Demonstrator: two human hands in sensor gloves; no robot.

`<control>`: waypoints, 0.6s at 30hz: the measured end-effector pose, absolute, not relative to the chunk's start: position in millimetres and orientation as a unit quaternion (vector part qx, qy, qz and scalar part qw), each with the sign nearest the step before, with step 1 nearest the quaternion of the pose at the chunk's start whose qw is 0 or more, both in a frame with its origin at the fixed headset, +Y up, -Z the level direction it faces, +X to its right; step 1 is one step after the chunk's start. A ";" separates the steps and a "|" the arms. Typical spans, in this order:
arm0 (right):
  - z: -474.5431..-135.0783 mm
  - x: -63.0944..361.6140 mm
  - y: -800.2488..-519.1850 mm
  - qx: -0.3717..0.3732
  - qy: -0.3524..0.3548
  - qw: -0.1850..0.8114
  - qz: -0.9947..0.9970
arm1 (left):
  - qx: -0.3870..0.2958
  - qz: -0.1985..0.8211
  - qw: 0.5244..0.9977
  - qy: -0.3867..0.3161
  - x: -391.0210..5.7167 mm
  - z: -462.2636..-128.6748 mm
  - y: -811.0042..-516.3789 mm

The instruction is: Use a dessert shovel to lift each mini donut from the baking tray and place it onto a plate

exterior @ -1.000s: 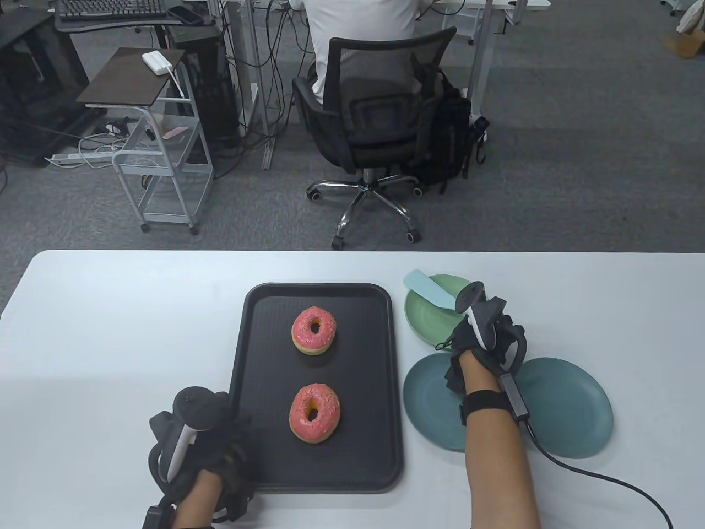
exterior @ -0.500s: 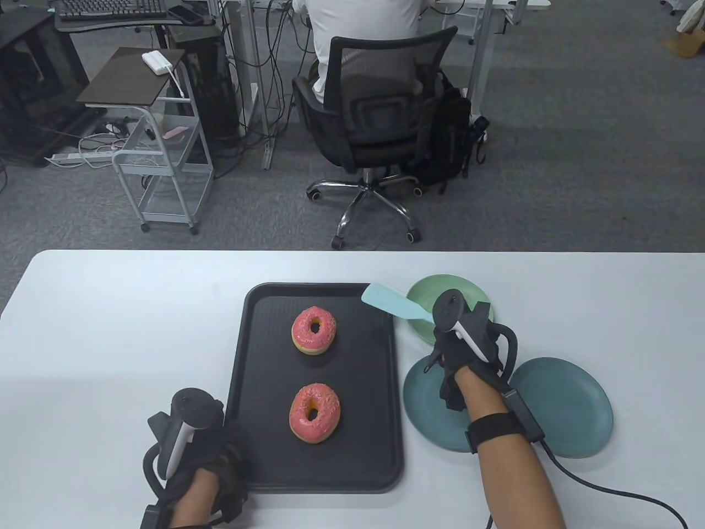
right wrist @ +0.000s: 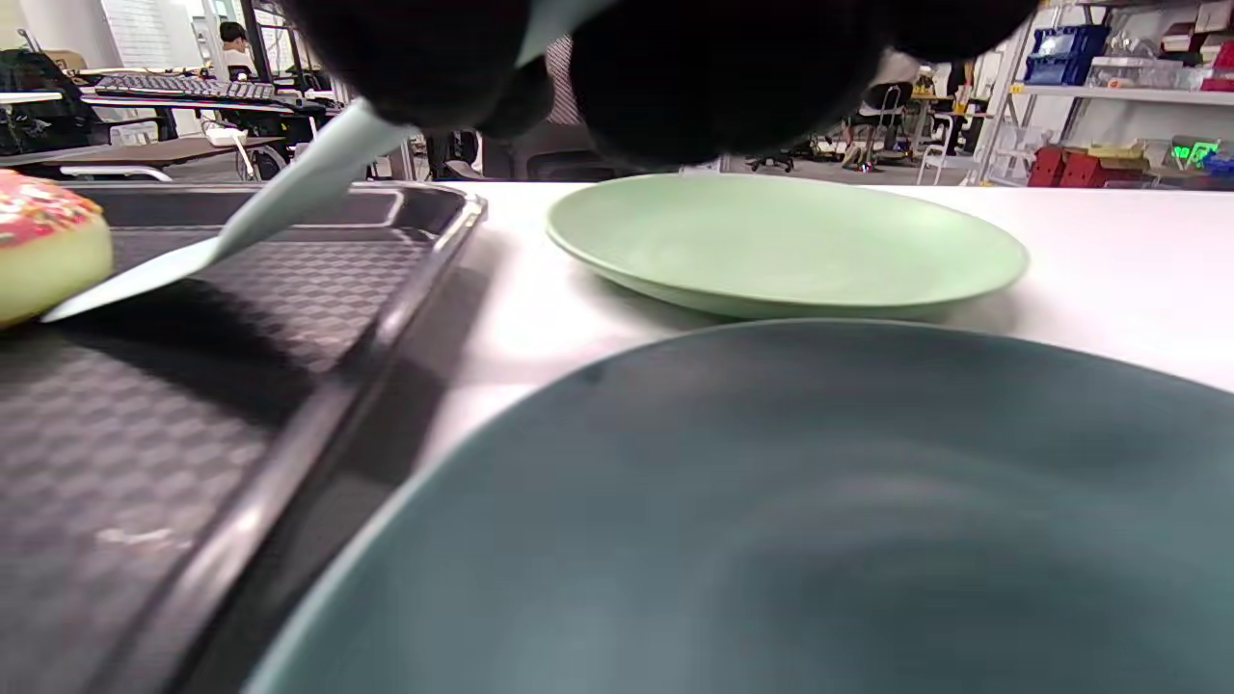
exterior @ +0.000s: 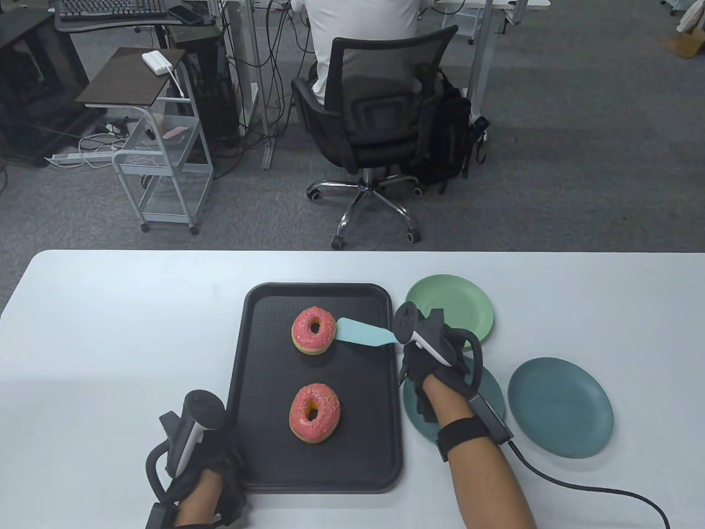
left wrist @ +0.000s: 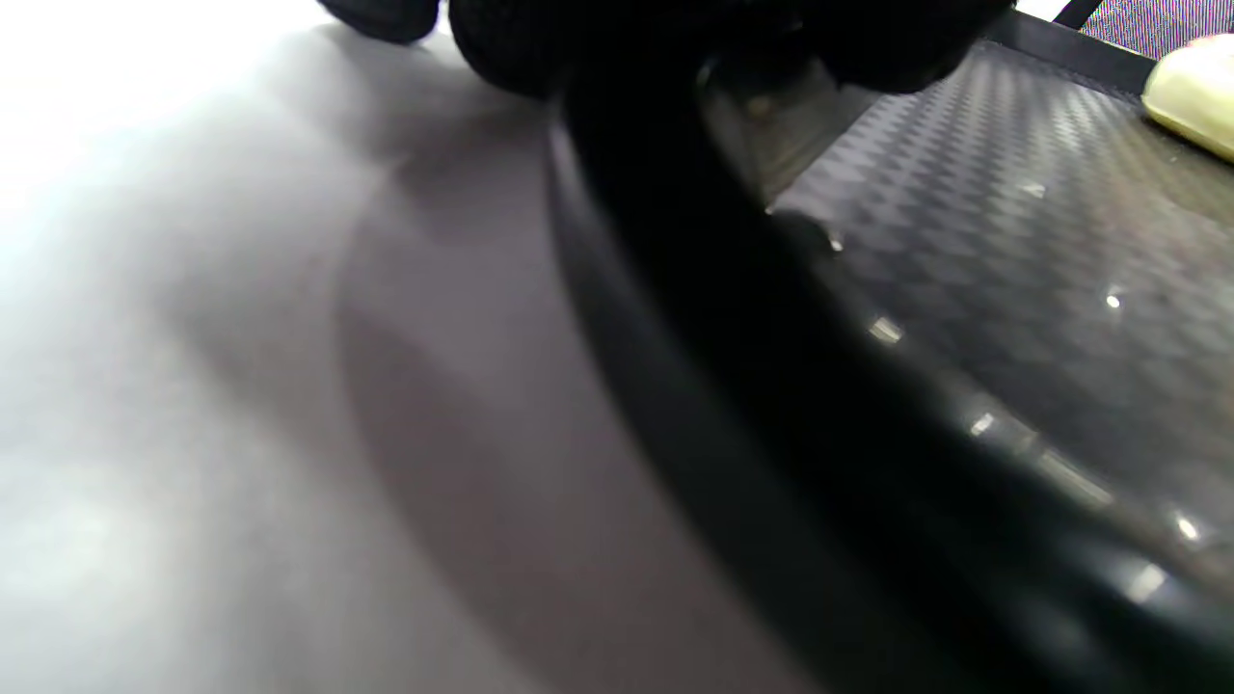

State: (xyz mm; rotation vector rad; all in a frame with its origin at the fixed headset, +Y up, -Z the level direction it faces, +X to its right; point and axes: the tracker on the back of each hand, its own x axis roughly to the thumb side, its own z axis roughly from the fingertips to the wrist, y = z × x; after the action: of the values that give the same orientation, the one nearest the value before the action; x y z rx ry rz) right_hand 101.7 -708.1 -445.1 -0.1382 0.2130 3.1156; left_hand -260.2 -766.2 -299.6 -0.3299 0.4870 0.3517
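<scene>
Two pink-frosted donuts sit on the black baking tray (exterior: 264, 386): a far donut (exterior: 313, 329) and a near donut (exterior: 314, 413). My right hand (exterior: 424, 352) grips the handle of a light-blue dessert shovel (exterior: 361, 332). Its blade slants down over the tray, and its tip meets the far donut's right side at the base (right wrist: 43, 260). My left hand (exterior: 215, 468) holds the tray's near left corner, with fingers (left wrist: 521, 43) over the rim. A light-green plate (exterior: 457, 308) and two teal plates (exterior: 559, 405) lie right of the tray.
One teal plate (exterior: 413, 408) is partly under my right wrist. A cable (exterior: 584, 487) trails from that wrist across the table. Beyond the table's far edge a person sits on an office chair (exterior: 380, 127), and a small cart (exterior: 160, 160) stands to the left.
My right hand has carried the shovel left from over the green plate, across the tray's right rim, down to the far donut. The left hand barely shifted.
</scene>
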 end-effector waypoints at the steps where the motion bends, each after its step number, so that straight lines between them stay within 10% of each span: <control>1: -445.8 96.9 -708.6 -0.039 0.068 0.009 0.997 | -0.162 0.172 0.942 0.239 -260.1 -299.5 -765.9; 18: -450.2 29.9 -721.0 0.012 0.085 0.028 0.996 | -0.166 0.171 0.940 0.245 -258.1 -300.5 -765.5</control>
State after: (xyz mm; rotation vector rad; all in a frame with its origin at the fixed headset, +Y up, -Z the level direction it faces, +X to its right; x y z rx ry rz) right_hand 29.9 -721.0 -450.2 0.0383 0.2616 3.0747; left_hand -258.1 -765.5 -300.5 -0.3378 0.5000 0.3491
